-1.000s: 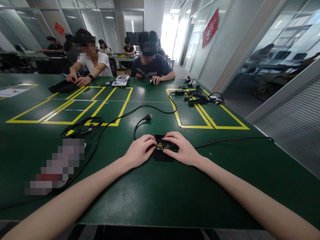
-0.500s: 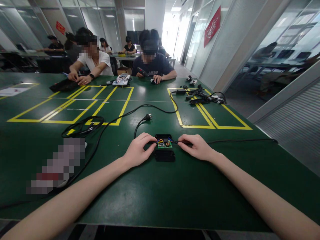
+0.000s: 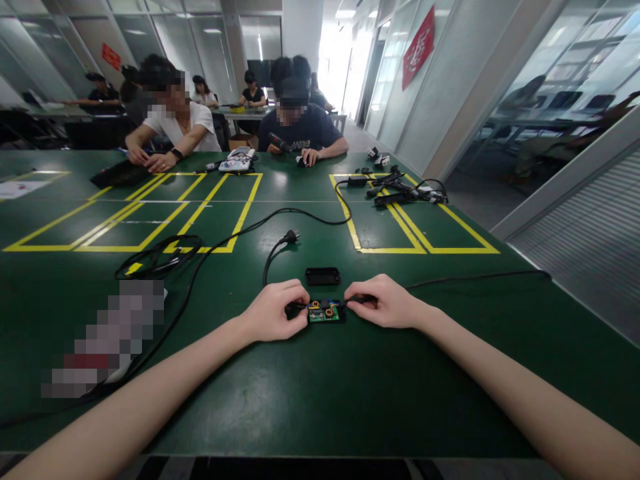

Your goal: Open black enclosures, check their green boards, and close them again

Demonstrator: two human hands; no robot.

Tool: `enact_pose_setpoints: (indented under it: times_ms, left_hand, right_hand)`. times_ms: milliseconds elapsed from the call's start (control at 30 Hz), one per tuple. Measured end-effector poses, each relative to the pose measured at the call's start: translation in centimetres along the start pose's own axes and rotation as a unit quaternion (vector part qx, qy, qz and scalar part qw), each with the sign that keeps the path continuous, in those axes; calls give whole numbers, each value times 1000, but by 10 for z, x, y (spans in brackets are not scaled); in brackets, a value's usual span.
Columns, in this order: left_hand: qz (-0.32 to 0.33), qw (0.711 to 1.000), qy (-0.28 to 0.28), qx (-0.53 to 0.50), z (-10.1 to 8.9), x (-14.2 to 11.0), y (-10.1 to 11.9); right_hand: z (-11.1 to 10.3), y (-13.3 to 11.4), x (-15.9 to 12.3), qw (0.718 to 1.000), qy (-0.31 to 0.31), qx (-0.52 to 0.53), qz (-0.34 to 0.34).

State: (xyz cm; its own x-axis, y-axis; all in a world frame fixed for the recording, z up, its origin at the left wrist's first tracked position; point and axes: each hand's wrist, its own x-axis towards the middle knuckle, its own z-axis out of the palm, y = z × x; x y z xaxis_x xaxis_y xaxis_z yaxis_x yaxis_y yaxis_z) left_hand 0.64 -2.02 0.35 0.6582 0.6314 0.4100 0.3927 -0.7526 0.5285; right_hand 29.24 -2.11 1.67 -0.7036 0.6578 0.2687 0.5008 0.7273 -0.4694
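A small green circuit board [image 3: 318, 316] with copper coils and coloured wires lies between my hands. It is at the near black case half, which it mostly covers; I cannot tell whether it is fully seated. Pinched at the board's left end is a black power cord, held by my left hand [image 3: 275, 311]. On the opposite side, my right hand [image 3: 387, 301] grips the black cable [image 3: 470, 278] close to the board. Just beyond the board lies the other black case half [image 3: 323, 276], apart from both hands. A black plug [image 3: 290, 237] rests behind my left hand.
Coiled black cable [image 3: 155, 259] and a blurred-out power strip [image 3: 107, 333] lie to the left. A pile of adapters and cords [image 3: 400, 190] sits at the far right. A long cord [image 3: 280, 212] crosses the green table [image 3: 320, 400]. Two people work across it.
Both hands have drawn the circuit board and its cords towards me, from beside the far case half onto the near one. The view has shifted slightly.
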Motion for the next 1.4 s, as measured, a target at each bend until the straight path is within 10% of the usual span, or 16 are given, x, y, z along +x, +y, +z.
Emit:
enact_pose_setpoints:
  times_ms: [1167,1400]
  left_hand:
    - [-19,988,17,150,2,5,-5]
    - [-63,986,34,150,4,5,-2]
  right_hand:
    - [10,9,8,987,75,-116,-78]
    - [31,17,18,968,191,-114,112]
